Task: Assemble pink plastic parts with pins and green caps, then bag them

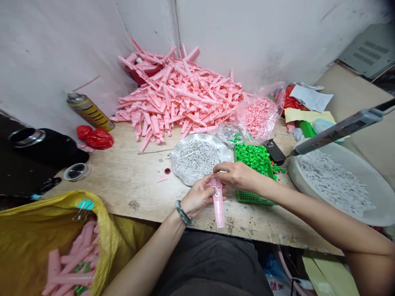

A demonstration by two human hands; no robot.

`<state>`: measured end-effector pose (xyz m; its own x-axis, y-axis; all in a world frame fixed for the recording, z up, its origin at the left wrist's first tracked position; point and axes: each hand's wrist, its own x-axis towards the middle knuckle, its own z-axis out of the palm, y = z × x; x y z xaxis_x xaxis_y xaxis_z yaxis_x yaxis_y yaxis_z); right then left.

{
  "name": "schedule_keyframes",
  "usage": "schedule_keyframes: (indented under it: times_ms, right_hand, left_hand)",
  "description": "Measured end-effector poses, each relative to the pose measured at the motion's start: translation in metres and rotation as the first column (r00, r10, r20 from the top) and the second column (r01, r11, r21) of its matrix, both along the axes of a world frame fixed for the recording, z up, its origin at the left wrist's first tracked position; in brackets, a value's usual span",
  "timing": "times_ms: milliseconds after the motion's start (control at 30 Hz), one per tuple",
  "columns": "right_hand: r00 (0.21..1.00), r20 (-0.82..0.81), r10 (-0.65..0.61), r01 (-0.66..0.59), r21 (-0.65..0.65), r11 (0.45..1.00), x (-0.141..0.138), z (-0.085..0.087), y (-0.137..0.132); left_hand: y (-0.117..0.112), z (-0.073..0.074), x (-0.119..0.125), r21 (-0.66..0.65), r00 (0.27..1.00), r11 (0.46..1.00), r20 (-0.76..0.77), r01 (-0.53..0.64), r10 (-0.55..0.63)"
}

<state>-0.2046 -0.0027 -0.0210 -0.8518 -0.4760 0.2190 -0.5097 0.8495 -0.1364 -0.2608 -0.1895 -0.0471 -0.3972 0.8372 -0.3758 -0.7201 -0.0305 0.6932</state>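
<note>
My left hand (200, 197), with a dark green bangle at the wrist, grips a long pink plastic half-shell (218, 211) near the table's front edge. The shell's hollow side faces up, and a small whitish part shows inside it. At its upper end, the fingers of my right hand (236, 176) are pinched together; what they hold is too small to make out. Just beyond lies a foil-like round tray (185, 174) of small grey-white parts and thin metal rods. Beside my right hand stands a green basket (251, 197) full of green plastic pieces (253, 158).
Pink shells (185, 96) are heaped against the wall, beside a clear bag of small pink parts (257, 115). A white basin (382, 205) of grey-white parts stands right, under a hanging electric screwdriver (339, 129). A yellow sack (114, 242), spray can (89, 109) and black flask (46, 144) are left.
</note>
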Motion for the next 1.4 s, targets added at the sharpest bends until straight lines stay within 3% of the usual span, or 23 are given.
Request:
schedule_keyframes:
  times_ms: [167, 233, 300, 367, 467, 567, 633, 733, 833, 900, 967, 1033, 1100, 1167, 1233, 1333, 1400]
  right_hand:
    - [0.999, 0.03, -0.016, 0.015, 0.023, 1.0, -0.013, -0.002, -0.002]
    - [0.999, 0.049, -0.008, 0.009, -0.017, 1.0, -0.031, -0.002, -0.004]
    - [0.996, 0.031, -0.082, 0.084, -0.095, 0.992, -0.061, -0.003, -0.002]
    - [0.962, 0.0, -0.272, 0.268, -0.166, 0.949, -0.102, -0.004, 0.004]
    - [0.83, 0.003, -0.558, 0.549, -0.183, 0.816, -0.169, -0.004, 0.014]
    - [0.765, 0.012, -0.644, 0.634, -0.193, 0.749, -0.216, -0.001, 0.018]
    - [0.741, 0.012, -0.672, 0.658, -0.215, 0.722, -0.225, 0.005, 0.019]
    - [0.77, 0.081, -0.633, 0.603, -0.417, 0.68, -0.201, 0.02, 0.031]
    - [0.884, 0.256, -0.392, 0.454, -0.671, 0.586, -0.148, 0.04, 0.049]
    - [0.893, 0.43, -0.135, 0.411, -0.657, 0.632, -0.109, 0.05, 0.053]
    - [0.776, 0.624, 0.097, 0.357, -0.561, 0.747, -0.077, 0.053, 0.046]
    - [0.659, 0.733, 0.171, 0.327, -0.483, 0.812, -0.055, 0.046, 0.029]
    - [0.716, 0.698, 0.012, 0.408, -0.432, 0.804, -0.04, 0.034, 0.006]
    - [0.805, 0.505, -0.31, 0.535, -0.393, 0.748, -0.026, 0.022, -0.017]
    - [0.799, 0.281, -0.532, 0.602, -0.352, 0.717, -0.009, 0.012, -0.036]
    - [0.823, 0.174, -0.54, 0.566, -0.325, 0.758, 0.016, 0.003, -0.054]
    - [0.831, 0.149, -0.536, 0.549, -0.376, 0.746, 0.027, -0.002, -0.061]
  left_hand:
    - [-0.001, 0.002, -0.008, 0.013, 0.998, 0.999, -0.027, -0.051, 0.051]
    - [-0.003, 0.002, -0.014, -0.005, 0.996, 0.996, -0.023, -0.09, 0.09]
    - [-0.006, 0.001, -0.017, -0.03, 0.992, 0.992, 0.012, -0.123, 0.123]
    - [-0.006, 0.001, -0.017, -0.049, 0.988, 0.989, 0.063, -0.141, 0.144]
    - [-0.005, 0.004, -0.011, -0.054, 0.973, 0.982, 0.134, -0.182, 0.187]
    - [-0.004, 0.007, -0.007, -0.034, 0.957, 0.976, 0.19, -0.217, 0.219]
    - [-0.007, 0.009, -0.009, -0.019, 0.949, 0.969, 0.196, -0.247, 0.246]
    - [-0.013, 0.009, -0.019, -0.03, 0.951, 0.959, 0.125, -0.28, 0.282]
    - [-0.014, 0.006, -0.027, -0.035, 0.966, 0.967, 0.054, -0.251, 0.253]
    - [-0.01, 0.003, -0.027, -0.011, 0.978, 0.978, 0.033, -0.208, 0.208]
    - [-0.005, 0.002, -0.023, 0.021, 0.987, 0.987, 0.017, -0.159, 0.158]
    - [0.0, 0.001, -0.017, 0.041, 0.99, 0.989, -0.001, -0.14, 0.14]
    - [0.002, 0.001, -0.011, 0.039, 0.986, 0.985, -0.01, -0.169, 0.169]
    - [0.004, -0.001, -0.008, 0.022, 0.972, 0.972, -0.012, -0.234, 0.234]
    - [0.005, -0.003, -0.006, 0.009, 0.949, 0.949, -0.018, -0.316, 0.316]
    - [0.007, -0.008, -0.004, 0.005, 0.9, 0.901, -0.05, -0.434, 0.434]
    - [0.01, -0.011, -0.002, 0.015, 0.875, 0.878, -0.068, -0.479, 0.479]
